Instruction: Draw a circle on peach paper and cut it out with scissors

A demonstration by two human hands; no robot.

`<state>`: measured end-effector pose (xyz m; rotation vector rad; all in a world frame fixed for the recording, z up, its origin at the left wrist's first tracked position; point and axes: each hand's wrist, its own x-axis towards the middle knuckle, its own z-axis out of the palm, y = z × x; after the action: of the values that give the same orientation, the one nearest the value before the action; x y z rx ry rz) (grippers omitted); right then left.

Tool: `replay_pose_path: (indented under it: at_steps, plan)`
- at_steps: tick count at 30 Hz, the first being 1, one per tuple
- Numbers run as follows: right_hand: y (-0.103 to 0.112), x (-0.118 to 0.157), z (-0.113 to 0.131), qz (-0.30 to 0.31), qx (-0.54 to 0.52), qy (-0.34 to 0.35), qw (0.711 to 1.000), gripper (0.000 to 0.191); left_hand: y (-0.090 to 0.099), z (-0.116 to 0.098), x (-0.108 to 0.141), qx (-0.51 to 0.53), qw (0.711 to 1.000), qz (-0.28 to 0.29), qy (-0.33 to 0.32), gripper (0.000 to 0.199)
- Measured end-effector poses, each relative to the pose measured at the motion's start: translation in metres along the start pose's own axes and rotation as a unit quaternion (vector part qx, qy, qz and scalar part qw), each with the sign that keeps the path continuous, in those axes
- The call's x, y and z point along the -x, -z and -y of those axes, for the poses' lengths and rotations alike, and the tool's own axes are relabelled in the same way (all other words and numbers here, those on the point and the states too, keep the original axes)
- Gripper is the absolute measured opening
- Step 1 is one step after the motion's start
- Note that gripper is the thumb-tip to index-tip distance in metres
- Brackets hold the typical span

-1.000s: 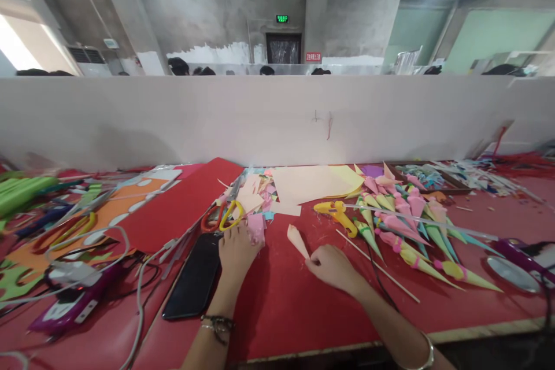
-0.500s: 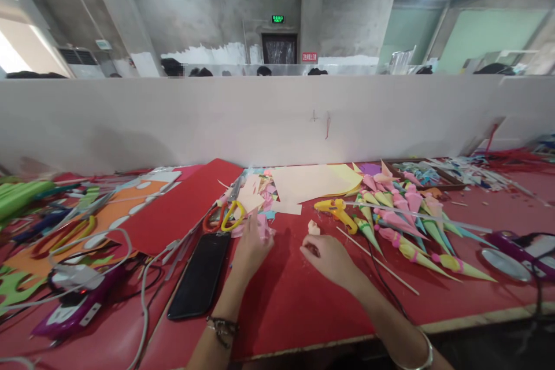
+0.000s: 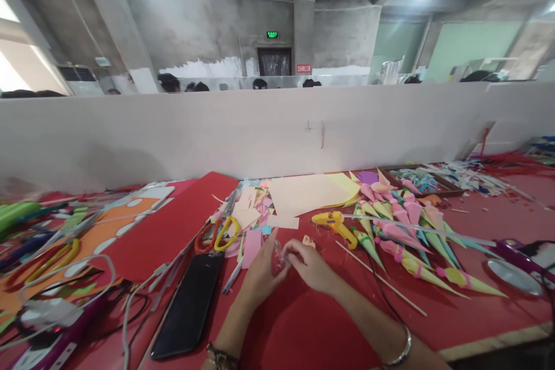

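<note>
My left hand (image 3: pixel 259 278) and my right hand (image 3: pixel 311 266) are close together above the red tabletop. Between them is a small clear, shiny piece (image 3: pixel 278 255), like crinkled plastic; its exact kind cannot be made out. The left thumb and fingers are around its left side. On the other side, my right fingertips pinch it. A small peach-coloured paper piece (image 3: pixel 308 241) sits just behind my right hand. Left of my left hand lie a pink paper piece (image 3: pixel 252 248) and a pen (image 3: pixel 233 275). The yellow glue gun (image 3: pixel 336 222) rests beyond the right hand.
Many paper cone figures (image 3: pixel 405 219) are heaped at right, near a thin wooden stick (image 3: pixel 384 280). A black phone (image 3: pixel 189 306), scissors (image 3: pixel 219 234), red card (image 3: pixel 173 225) and cables lie at left. Cream paper sheets (image 3: pixel 307 193) lie before the white partition (image 3: pixel 260 133).
My left hand has left the paper scraps and come toward my right hand. The right hand has moved left from the peach piece. A clear piece now shows between them. The view has tilted up.
</note>
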<state>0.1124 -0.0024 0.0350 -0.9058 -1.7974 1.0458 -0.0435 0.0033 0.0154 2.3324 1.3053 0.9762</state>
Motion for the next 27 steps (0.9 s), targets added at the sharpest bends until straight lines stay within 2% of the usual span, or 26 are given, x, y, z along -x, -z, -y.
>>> replay_pose_path:
  at_steps: [3, 9, 14, 16, 18, 21, 24, 27]
  plan:
    - [-0.002, 0.001, -0.003, -0.002, -0.042, -0.017, 0.999, 0.016, 0.003, -0.001, 0.002, -0.036, 0.999, 0.002, -0.029, 0.074]
    - [-0.002, 0.003, -0.01, 0.049, 0.027, -0.016, 0.998, 0.02, 0.0, -0.004, 0.006, -0.13, 0.985, 0.002, -0.118, 0.08]
    - [-0.006, 0.002, -0.022, 0.12, -0.017, 0.0, 0.993, 0.024, -0.011, -0.003, 0.01, -0.215, 0.962, 0.019, -0.165, 0.079]
    - [-0.008, 0.002, -0.023, 0.115, -0.035, 0.002, 0.993, 0.024, -0.014, -0.001, 0.01, -0.221, 0.961, 0.018, -0.163, 0.078]
    - [-0.01, 0.003, -0.02, 0.083, -0.041, 0.003, 0.996, 0.022, -0.014, 0.001, 0.011, -0.213, 0.964, -0.001, -0.162, 0.076]
    - [-0.009, 0.003, -0.01, 0.024, -0.053, 0.02, 0.998, 0.024, -0.008, 0.002, 0.01, -0.172, 0.976, -0.05, -0.126, 0.073]
    - [-0.006, 0.003, -0.002, -0.023, -0.087, 0.04, 0.995, 0.031, 0.003, 0.001, 0.006, -0.084, 0.99, -0.11, -0.032, 0.073]
    - [-0.006, 0.002, -0.004, -0.043, -0.102, 0.04, 0.993, 0.039, 0.009, -0.002, 0.001, 0.049, 0.984, -0.156, 0.071, 0.062]
